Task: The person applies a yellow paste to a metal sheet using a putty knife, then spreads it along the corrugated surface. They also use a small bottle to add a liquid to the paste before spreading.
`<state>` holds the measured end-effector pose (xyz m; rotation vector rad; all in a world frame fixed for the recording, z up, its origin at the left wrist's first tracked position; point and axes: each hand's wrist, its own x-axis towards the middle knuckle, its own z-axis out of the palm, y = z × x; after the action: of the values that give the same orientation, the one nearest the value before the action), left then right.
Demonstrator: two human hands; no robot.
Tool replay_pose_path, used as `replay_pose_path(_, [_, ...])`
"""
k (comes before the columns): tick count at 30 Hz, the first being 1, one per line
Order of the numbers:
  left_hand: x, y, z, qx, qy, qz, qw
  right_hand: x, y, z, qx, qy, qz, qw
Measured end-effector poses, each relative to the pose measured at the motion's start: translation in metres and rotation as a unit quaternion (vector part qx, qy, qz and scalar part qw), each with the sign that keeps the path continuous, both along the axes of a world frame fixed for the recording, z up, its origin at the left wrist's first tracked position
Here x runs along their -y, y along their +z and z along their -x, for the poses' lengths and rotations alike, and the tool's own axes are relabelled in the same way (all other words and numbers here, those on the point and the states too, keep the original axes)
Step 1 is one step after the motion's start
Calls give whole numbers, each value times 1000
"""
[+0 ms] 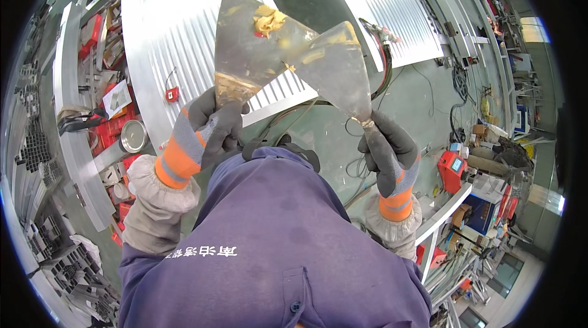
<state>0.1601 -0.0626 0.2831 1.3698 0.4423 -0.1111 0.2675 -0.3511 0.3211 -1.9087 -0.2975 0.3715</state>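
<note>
My left hand (215, 127), in a grey and orange work glove, is closed around the handle of a wide putty knife (236, 40). A lump of yellowish putty (269, 20) sits on that blade, with brown residue near its handle end. My right hand (392, 150), gloved alike, grips a smaller putty knife (340, 67), its blade smeared with yellow along the far edge. Both blades are raised in front of me and meet or overlap in the middle; whether they touch I cannot tell. The gloves hide most of both handles.
Beyond the blades lies a ribbed metal panel (165, 34) with a small red tape measure (173, 94) on it; another panel (398, 28) is farther right. A round tin (133, 136) stands left. Cables (358, 169) cross the green floor. A red machine (451, 170) stands right.
</note>
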Motion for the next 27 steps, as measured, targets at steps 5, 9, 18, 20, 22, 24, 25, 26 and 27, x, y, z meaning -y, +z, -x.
replay_pose_path(5, [8, 5, -1, -19, -23, -35, 999, 6, 5, -2, 33, -1, 13, 999])
replay_pose_path(9, [5, 11, -1, -19, -68, -51, 996, 5, 22, -8, 27, -5, 32, 999])
replay_pose_path(18, [-28, 45, 1, -59, -189, -143, 970, 22, 79, -47, 232, 176, 179, 940])
replay_pose_path(20, [-39, 60, -4, -78, -242, -166, 953, 17, 90, -47, 254, 182, 185, 932])
replay_pose_path(22, [-49, 65, -6, -43, -260, -218, 940, 14, 100, -49, 290, 189, 200, 917])
replay_pose_path(24, [-53, 71, -6, -5, -271, -300, 915, 9, 106, -50, 301, 195, 217, 908])
replay_pose_path(25, [-49, 91, -13, -79, -298, -308, 900, 8, 101, -55, 298, 203, 222, 906])
replay_pose_path(26, [-50, 94, -14, -72, -301, -308, 899, 8, 107, -54, 301, 203, 239, 901])
replay_pose_path(27, [-50, 95, -16, -64, -306, -308, 899, 9, 111, -55, 312, 207, 241, 896])
